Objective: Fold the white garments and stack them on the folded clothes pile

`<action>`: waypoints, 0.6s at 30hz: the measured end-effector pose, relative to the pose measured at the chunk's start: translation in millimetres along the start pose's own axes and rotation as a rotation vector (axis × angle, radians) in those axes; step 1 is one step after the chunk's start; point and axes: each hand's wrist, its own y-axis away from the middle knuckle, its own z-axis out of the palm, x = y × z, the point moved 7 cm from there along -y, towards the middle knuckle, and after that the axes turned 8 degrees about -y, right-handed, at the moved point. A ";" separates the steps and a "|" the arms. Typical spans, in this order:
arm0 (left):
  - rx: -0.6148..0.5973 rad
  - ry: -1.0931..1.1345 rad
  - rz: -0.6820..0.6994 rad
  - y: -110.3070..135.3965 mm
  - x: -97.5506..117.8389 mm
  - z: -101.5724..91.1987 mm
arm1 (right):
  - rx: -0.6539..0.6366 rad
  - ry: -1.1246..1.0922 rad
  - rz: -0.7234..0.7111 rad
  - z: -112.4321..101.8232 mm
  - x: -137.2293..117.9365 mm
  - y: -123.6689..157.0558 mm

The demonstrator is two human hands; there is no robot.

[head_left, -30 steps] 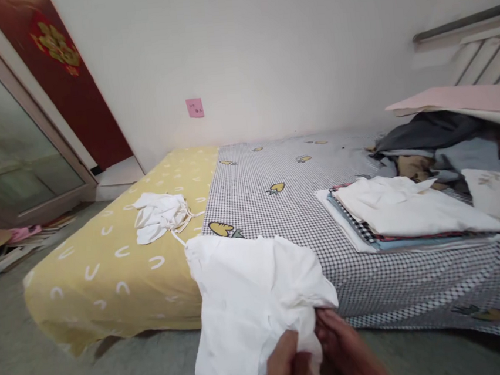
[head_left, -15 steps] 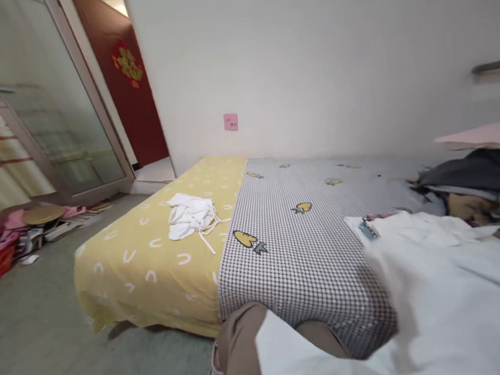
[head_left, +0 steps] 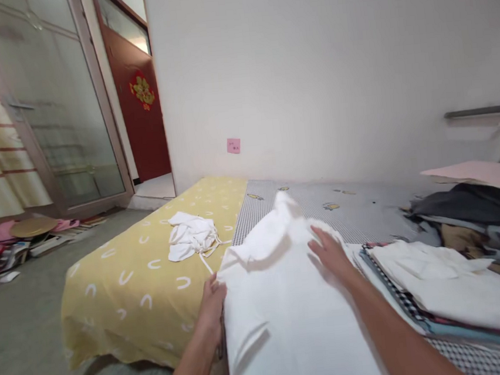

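Observation:
A white garment (head_left: 291,301) lies spread in front of me over the bed's edge, its near end running out of view. Its far end is bunched up, and a short slit or fold shows at its left side. My left hand (head_left: 212,303) is closed on its left edge, the fingers partly hidden. On its upper right part rests my right hand (head_left: 330,253), fingers spread and holding nothing. To the left, a crumpled white cloth (head_left: 190,234) with thin ties lies on the yellow sheet.
The bed has a yellow sheet (head_left: 124,306) and a checked grey sheet (head_left: 353,201). At right are a stack of folded clothes (head_left: 453,280) and a dark heap of clothing (head_left: 468,205). Books and cloths (head_left: 37,234) lie on the floor, far left.
Both hands have come into view. The white garment, blurred at lower right before, now lies spread in the middle, uncovering the folded stack. The camera view has shifted slightly.

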 end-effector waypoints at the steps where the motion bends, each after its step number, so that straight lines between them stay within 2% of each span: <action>1: 0.070 -0.033 -0.089 -11.5 -18.3 -18.8 | 0.001 0.029 0.017 0.8 10.1 7.7; 3: 0.147 -0.063 -0.167 -24.7 -54.0 -58.3 | 0.004 0.074 0.086 5.4 40.5 31.7; 5: 0.163 -0.075 -0.231 -29.5 -90.0 -94.4 | 0.012 0.073 0.193 8.5 76.5 63.2; 7: 0.150 -0.083 -0.291 -31.4 -120.1 -121.0 | 0.020 -0.015 0.266 7.3 102.2 94.1; 9: 0.166 -0.097 -0.299 -33.7 -138.7 -136.9 | 0.031 -0.201 0.322 1.8 113.3 117.5; 12: 0.238 -0.137 -0.219 -37.0 -145.7 -140.8 | 0.112 -0.498 0.462 -13.0 116.4 135.5; 14: 0.248 -0.183 -0.155 -38.7 -142.4 -133.1 | 0.229 -0.558 0.544 -26.4 116.4 139.6; 16: 0.264 -0.252 -0.086 -39.8 -135.3 -127.3 | 0.304 -0.423 0.553 -38.7 112.5 140.9; 18: 0.314 -0.321 -0.031 -39.7 -127.7 -128.4 | 0.259 -0.126 0.506 -43.3 102.9 141.7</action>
